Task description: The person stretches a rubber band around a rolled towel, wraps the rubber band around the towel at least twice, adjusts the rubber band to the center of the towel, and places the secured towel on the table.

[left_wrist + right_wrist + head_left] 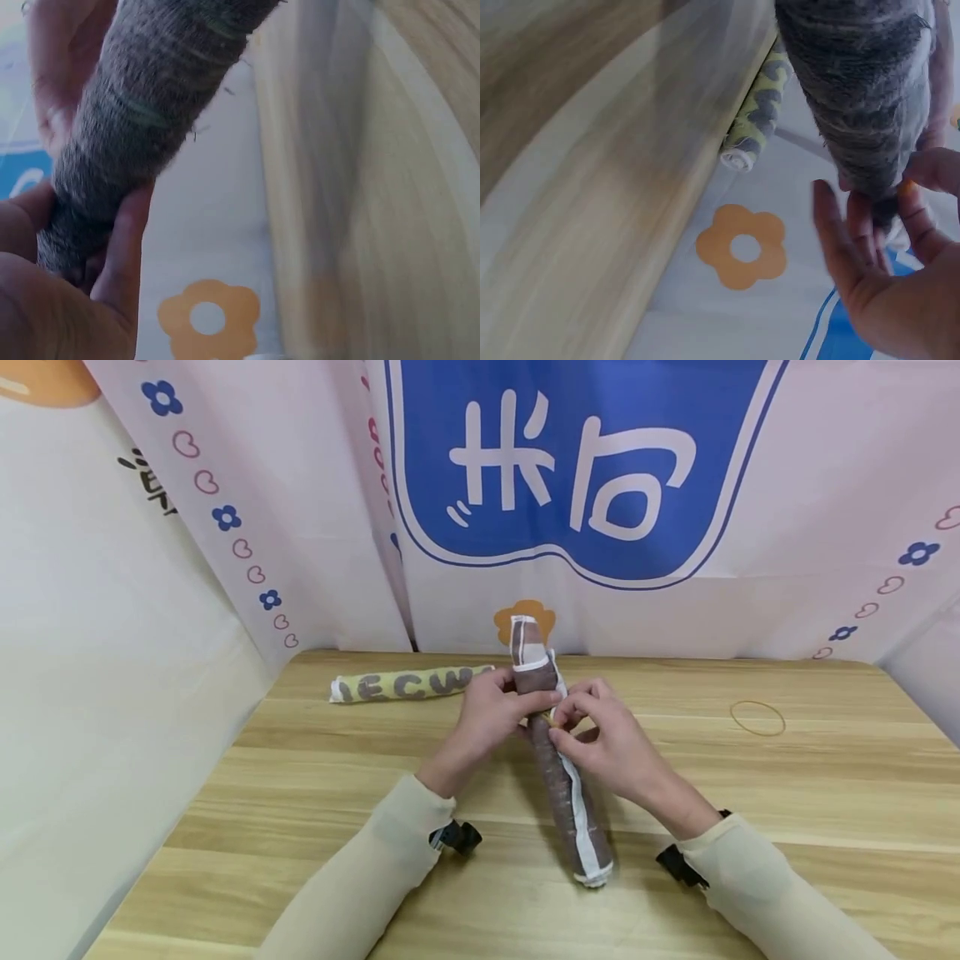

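A rolled brown-grey cloth with white edging (558, 785) is held up at a slant over the table in the head view. Near its upper end the left hand (491, 710) grips it, thumb across the front. From the right side, the right hand (611, 743) pinches a small yellowish band (549, 720) against the roll. The roll (150, 97) fills the top of the left wrist view, with fingers of the left hand (67, 292) around its end. In the right wrist view, the right hand (900, 277) has its fingertips at the narrowed part of the roll (862, 97).
A second roll, yellow-green with grey letters (408, 685), lies at the back left of the wooden table (300, 827). A thin yellow rubber band (757, 718) lies at the right. A printed curtain (315, 510) hangs behind the table's back edge.
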`<state>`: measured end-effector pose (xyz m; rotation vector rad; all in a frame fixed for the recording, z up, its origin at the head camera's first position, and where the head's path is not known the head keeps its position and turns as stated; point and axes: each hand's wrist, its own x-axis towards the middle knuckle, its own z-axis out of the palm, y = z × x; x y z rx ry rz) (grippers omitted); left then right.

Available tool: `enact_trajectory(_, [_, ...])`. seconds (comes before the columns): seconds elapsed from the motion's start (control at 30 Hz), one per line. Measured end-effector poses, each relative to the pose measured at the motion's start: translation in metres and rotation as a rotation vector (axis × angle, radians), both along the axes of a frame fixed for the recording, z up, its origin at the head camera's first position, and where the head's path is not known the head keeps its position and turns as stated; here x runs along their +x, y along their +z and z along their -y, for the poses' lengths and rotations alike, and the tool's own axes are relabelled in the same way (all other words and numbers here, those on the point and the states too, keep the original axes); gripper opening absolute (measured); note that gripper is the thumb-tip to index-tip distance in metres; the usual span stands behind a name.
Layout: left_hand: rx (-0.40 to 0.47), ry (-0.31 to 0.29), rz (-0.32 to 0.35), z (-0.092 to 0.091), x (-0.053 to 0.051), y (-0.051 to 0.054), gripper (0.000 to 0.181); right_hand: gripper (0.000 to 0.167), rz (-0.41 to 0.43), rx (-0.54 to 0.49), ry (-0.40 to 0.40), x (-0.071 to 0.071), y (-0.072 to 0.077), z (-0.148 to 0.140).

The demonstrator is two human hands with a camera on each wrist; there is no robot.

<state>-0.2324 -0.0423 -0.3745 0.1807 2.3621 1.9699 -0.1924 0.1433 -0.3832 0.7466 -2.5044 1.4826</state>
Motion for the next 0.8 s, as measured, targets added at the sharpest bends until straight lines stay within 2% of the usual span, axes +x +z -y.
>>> enact_trajectory(0.1, [-0.077,0.055,-0.054,-0.004,0.003,0.001,0.033,0.023,-0.032,0.106,-0.046,0.006,0.001,0.004])
enact_trajectory(0.2, [-0.166,0.095,-0.104,-0.006,0.003,0.001,0.031,0.031,-0.128,0.25,-0.092,0.01,0.0,0.008])
enact_trajectory(0.27, [-0.207,0.11,-0.123,-0.005,0.002,0.0,0.031,0.032,-0.193,0.312,-0.101,0.012,-0.002,0.009])
enact_trajectory(0.33, [-0.206,0.114,-0.117,-0.004,0.001,-0.002,0.031,0.031,-0.226,0.328,-0.1,0.012,-0.003,0.01])
enact_trajectory(0.37, [-0.174,0.105,-0.099,-0.003,0.0,-0.002,0.032,0.031,-0.225,0.315,-0.094,0.011,-0.003,0.009])
enact_trajectory(0.47, [-0.013,0.018,-0.04,0.003,-0.004,-0.006,0.035,0.028,-0.156,0.213,-0.082,0.007,-0.002,0.006])
enact_trajectory(0.57, [0.17,-0.159,0.03,0.011,-0.012,-0.011,0.039,0.023,-0.004,0.057,-0.084,0.002,0.0,0.0])
enact_trajectory(0.63, [0.252,-0.274,0.06,0.016,-0.016,-0.014,0.042,0.021,0.1,-0.025,-0.098,0.0,0.001,-0.003])
enact_trajectory(0.67, [0.274,-0.306,0.074,0.018,-0.018,-0.014,0.044,0.02,0.142,-0.055,-0.103,-0.001,0.001,-0.005])
enact_trajectory(0.73, [0.302,-0.329,0.086,0.019,-0.019,-0.013,0.046,0.018,0.182,-0.095,-0.115,-0.002,0.001,-0.005])
enact_trajectory(0.8, [0.298,-0.299,0.071,0.017,-0.018,-0.011,0.045,0.017,0.154,-0.096,-0.118,-0.002,0.001,-0.005])
